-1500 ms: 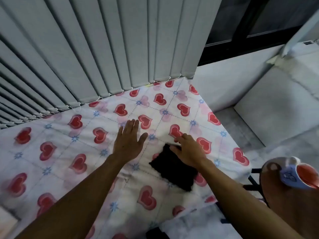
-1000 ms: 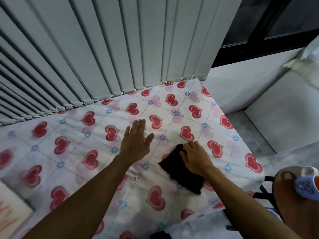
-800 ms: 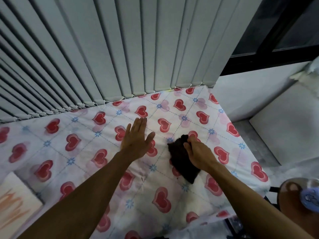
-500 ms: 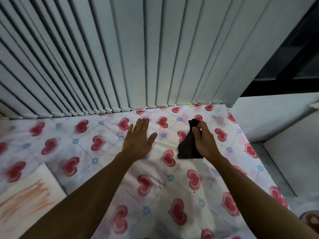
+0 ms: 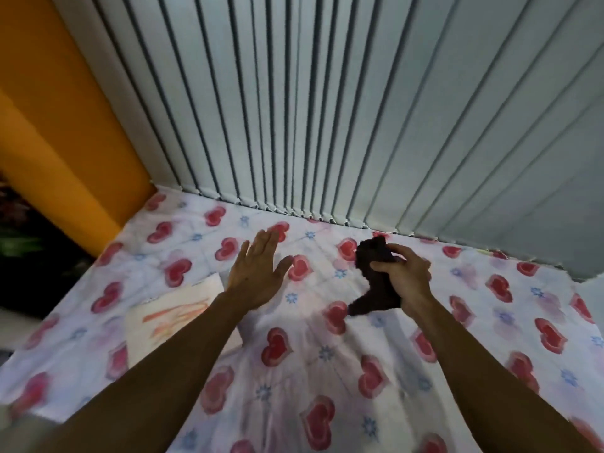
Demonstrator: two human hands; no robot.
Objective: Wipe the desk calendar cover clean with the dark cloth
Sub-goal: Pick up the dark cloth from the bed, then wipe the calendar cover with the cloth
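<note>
Right hand (image 5: pixel 403 279) clenches dark cloth (image 5: pixel 376 282), lifted off the sheet; left hand (image 5: pixel 256 273) open, fingers spread, empty; calendar (image 5: pixel 170 322) lies flat left of both hands, under left forearm; cloth must cross leftward.

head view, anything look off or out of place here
Nothing is spilled or damaged. The dark cloth is bunched in the right hand, clear of the calendar, which lies flat and askew on the heart-print sheet, partly under the left forearm.

R hand (image 5: pixel 403 282) gripping dark cloth (image 5: pixel 376 282) | L hand (image 5: pixel 258 273) flat, fingers spread | calendar (image 5: pixel 173 318) under L forearm
</note>
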